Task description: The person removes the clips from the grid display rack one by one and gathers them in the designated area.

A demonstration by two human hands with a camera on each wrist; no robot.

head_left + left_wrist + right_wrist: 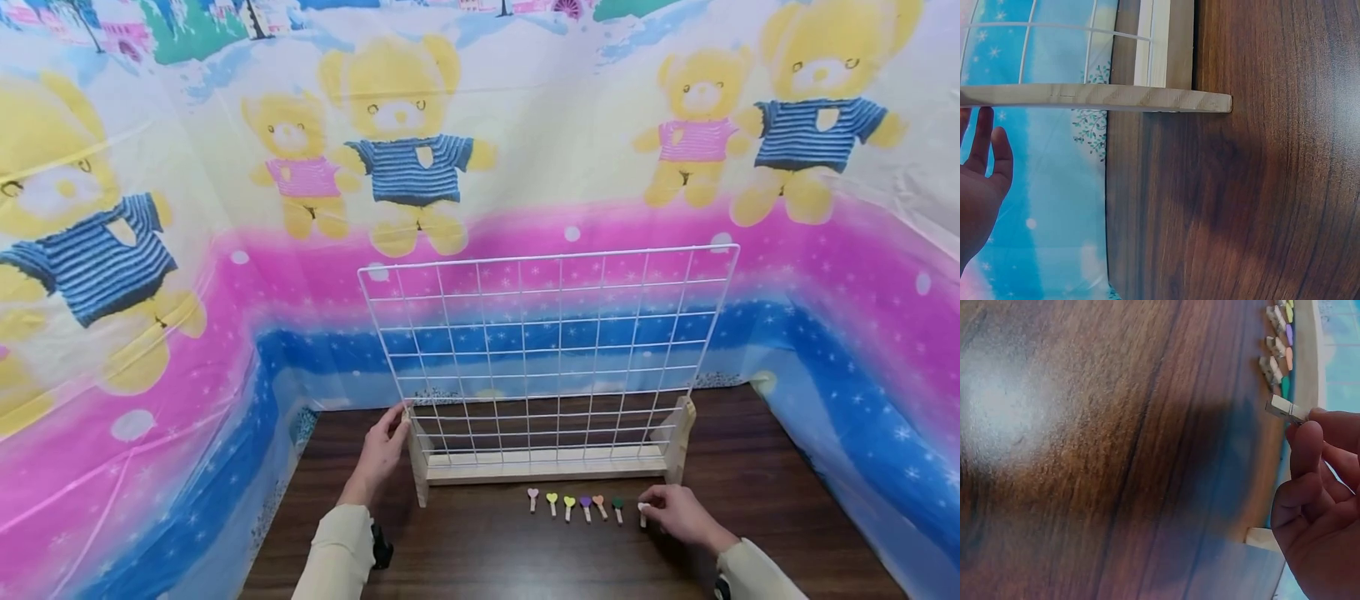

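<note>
My right hand (681,512) pinches a small wooden clothespin (1284,407) between thumb and fingers, just above the table; its top looks pale in the head view. To its left, several mini clothespins with heart tops lie in a row, among them a green one (617,508), an orange one (600,506), a purple one (587,507) and a pink one (533,498). Behind them stands a white wire grid (561,342) in a wooden base (547,468). At the base's left upright (1147,98), my left hand (384,446) touches the outer side with its fingertips; its thumb is hidden in the left wrist view.
The dark wood-grain table (480,558) carries the stand and the clothespins. A printed cloth (540,167) with bears and snowflakes hangs around the back and both sides. The right upright (680,442) stands close behind my right hand.
</note>
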